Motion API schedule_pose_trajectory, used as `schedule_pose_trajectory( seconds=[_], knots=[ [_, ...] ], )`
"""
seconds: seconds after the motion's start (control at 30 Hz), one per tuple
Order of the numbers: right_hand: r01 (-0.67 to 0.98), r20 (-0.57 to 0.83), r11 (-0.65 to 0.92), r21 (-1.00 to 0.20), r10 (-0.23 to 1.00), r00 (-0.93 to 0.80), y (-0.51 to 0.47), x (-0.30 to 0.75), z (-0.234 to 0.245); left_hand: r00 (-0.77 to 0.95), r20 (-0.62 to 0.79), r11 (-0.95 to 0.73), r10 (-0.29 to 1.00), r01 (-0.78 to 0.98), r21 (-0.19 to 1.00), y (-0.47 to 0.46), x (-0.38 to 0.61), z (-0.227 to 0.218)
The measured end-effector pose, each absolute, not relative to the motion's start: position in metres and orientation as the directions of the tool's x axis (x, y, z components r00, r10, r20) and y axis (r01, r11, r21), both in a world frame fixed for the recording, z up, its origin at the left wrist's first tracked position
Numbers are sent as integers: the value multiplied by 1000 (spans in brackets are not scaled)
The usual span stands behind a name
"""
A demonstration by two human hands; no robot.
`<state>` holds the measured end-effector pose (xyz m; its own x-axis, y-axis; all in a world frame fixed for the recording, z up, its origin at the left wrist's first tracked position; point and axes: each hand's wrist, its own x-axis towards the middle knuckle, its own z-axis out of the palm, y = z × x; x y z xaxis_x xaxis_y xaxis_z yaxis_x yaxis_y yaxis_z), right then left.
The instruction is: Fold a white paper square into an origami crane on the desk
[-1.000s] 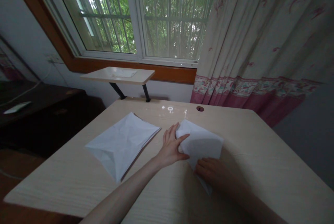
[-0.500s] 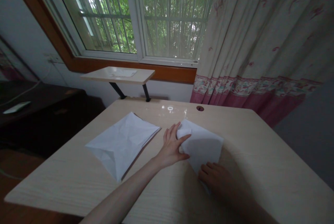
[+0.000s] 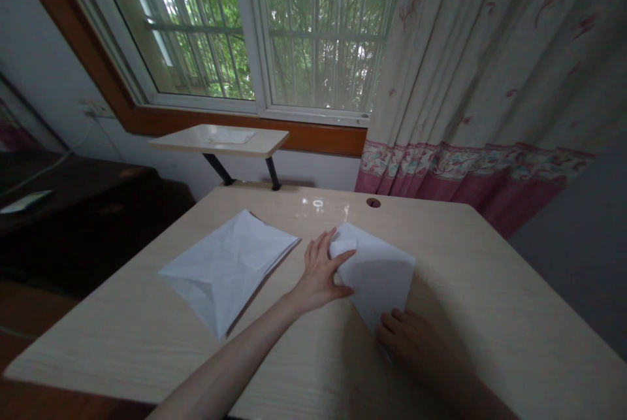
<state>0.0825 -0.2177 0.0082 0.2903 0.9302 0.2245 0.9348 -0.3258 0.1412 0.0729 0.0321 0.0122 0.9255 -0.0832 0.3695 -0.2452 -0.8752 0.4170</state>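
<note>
A folded sheet of white paper lies on the table, a small turned-over flap at its upper left. My left hand rests along the paper's left edge beside that flap, fingers spread and thumb apart, touching the sheet. At the lower corner, my right hand is closed, its fingers curled over the paper; a small tip of the sheet shows below them. The right fingertips are partly hidden and in shadow. Left of my hands lies a stack of creased white paper, apart from both.
The pale wooden table has a raised shelf at the back left with paper on it. A round cable hole sits near the back edge. Behind are a barred window and a patterned curtain. A dark cabinet stands at left.
My right hand has shifted slightly right and down along the paper's lower corner. My left hand keeps its place on the sheet. The whole view has moved a little.
</note>
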Motion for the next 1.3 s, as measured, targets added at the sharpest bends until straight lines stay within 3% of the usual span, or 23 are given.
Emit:
schedule_pose_trajectory(
  seconds=[0.47, 0.8, 1.3],
  knots=[
    [935, 265, -328, 135, 921, 284, -224, 78, 9, 922, 377, -877, -81, -246, 413, 32, 73, 13],
    [922, 252, -333, 196, 926, 281, -234, 72, 4, 922, 377, -877, -86, -250, 410, 33, 74, 9],
    [889, 236, -444, 114, 881, 410, -241, 62, -8, 920, 382, -880, -84, -249, 405, 32, 72, 13]
  ],
)
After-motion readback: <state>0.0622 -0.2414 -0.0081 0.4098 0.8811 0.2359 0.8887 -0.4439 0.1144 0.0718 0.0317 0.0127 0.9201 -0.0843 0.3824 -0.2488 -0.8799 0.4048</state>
